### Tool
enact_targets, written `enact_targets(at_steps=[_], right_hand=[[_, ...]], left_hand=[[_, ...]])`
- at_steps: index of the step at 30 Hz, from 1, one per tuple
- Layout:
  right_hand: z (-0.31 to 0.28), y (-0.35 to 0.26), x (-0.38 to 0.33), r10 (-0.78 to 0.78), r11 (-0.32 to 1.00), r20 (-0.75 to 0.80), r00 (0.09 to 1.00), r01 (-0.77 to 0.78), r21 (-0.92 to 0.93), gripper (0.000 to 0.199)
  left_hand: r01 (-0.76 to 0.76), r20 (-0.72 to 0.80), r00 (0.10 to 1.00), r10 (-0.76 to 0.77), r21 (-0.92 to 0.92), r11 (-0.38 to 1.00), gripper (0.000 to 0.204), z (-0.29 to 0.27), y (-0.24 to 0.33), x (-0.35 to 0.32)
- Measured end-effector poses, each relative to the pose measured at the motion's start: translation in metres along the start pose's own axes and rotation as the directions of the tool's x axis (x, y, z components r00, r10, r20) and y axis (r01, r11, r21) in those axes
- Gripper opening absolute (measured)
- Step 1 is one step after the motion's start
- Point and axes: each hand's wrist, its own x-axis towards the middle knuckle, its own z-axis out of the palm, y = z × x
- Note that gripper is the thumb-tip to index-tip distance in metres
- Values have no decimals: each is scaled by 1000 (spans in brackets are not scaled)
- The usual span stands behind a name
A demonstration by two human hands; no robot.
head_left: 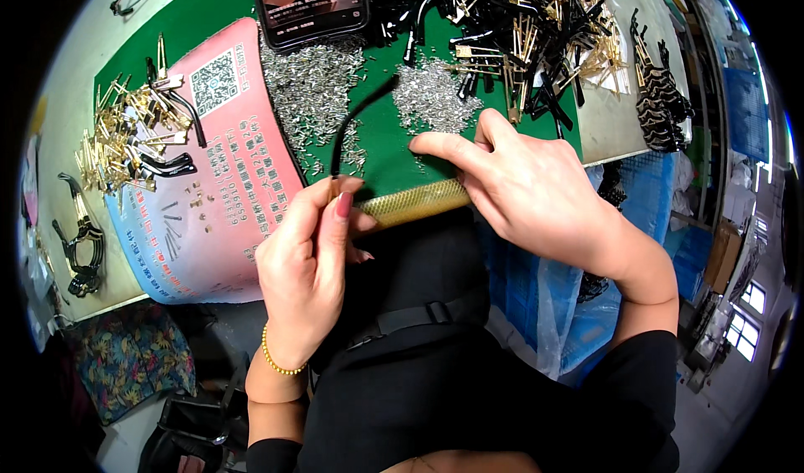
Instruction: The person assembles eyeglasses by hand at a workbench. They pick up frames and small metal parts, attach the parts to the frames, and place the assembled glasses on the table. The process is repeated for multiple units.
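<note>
— Black cloth (435,364) of the person's lap fills the nearest ground, crossed by a dark strap with a plastic buckle (435,312). What about the hands above it?

— Left hand (306,272) wears a beaded gold bracelet (276,362) at the wrist. Its fingers (339,209) are pinched shut on the lower end of a thin, curved black temple arm (356,113), glossy and tapering, which rises over the worktop.

— And the right hand?

— Right hand (536,192) lies palm down at the worktop's front edge. Its forefinger (435,146) is stretched out, tip touching the green mat (377,151) just beside a heap of tiny silvery pins (431,96); the other fingers are loosely curled, and I cannot tell whether they hold anything.

— Edges?

— A brass-coloured strip (414,201) with a fine mesh texture runs along the mat's near edge, between the two hands. Bare green room lies between the pin heaps.

— Further left?

— A pink printed sheet (222,213), smooth and curling, with a few loose screws on it. Beyond it a pile of gold metal hinges (126,138) mixed with black arms.

— Farther back?

— A second, wider scatter of silvery pins (314,88), a phone (311,0) with a lit screen, and a tangled mound of black and gold temple arms (528,29) at the worktop's (607,125) far right.
</note>
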Motion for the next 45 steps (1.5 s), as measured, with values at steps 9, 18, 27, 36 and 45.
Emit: enact_targets(at_steps=[9,18,27,36,45], right_hand=[[-27,-31,21,-69,311,555,829,-511,801,48],[-28,-28,20,-75,216,556,828,-531,819,45],[-9,-52,7,-75,870,24,997,54,490,48],[-4,-103,157,-335,938,-267,904,348,1,20],[-5,-122,212,-197,980,-94,976,197,-8,33]], left_hand=[[-83,-32,996,86,85,993,17,3,-6,2],[-399,10,890,455,500,769,23,7,-19,4],[-583,66,723,687,591,558,33,-9,-19,6],[-391,-490,768,413,152,908,22,-92,-30,-8],[-298,-646,694,319,146,943,31,-143,-33,-16]])
